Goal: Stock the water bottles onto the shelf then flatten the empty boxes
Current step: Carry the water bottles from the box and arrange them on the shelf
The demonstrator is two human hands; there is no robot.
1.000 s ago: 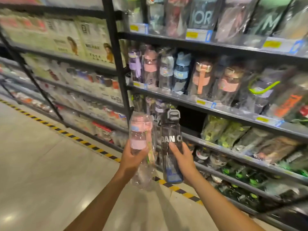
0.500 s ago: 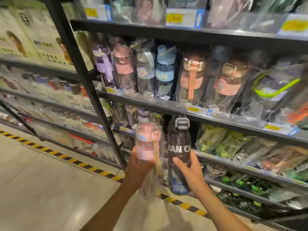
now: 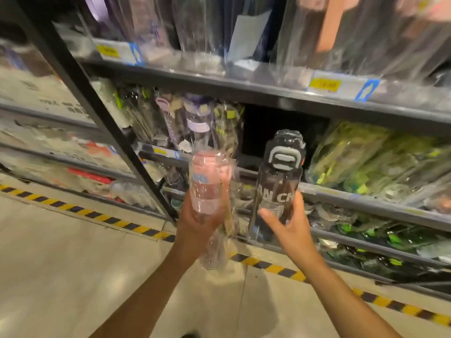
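My left hand (image 3: 195, 225) grips a pink water bottle (image 3: 207, 181) wrapped in clear plastic, held upright in front of the shelving. My right hand (image 3: 290, 228) holds a dark smoky bottle (image 3: 278, 181) with a grey latch lid and white lettering, fingers curled round its lower body. Both bottles sit level with the second shelf (image 3: 366, 201), just before a dark gap (image 3: 275, 128) between wrapped bottles. The lower end of the pink bottle's wrap hangs below my left hand.
The upper shelf (image 3: 244, 86) carries wrapped bottles and yellow price tags. Green-lidded wrapped bottles (image 3: 380, 157) fill the shelf right of the gap, purple and clear ones (image 3: 195, 120) its left. A black upright post (image 3: 97, 113) stands left. Yellow-black tape (image 3: 97, 215) edges the tiled floor.
The view has closed in on the shelves and dropped lower. Both bottles have moved up toward the dark gap on the second shelf; my grips are unchanged.
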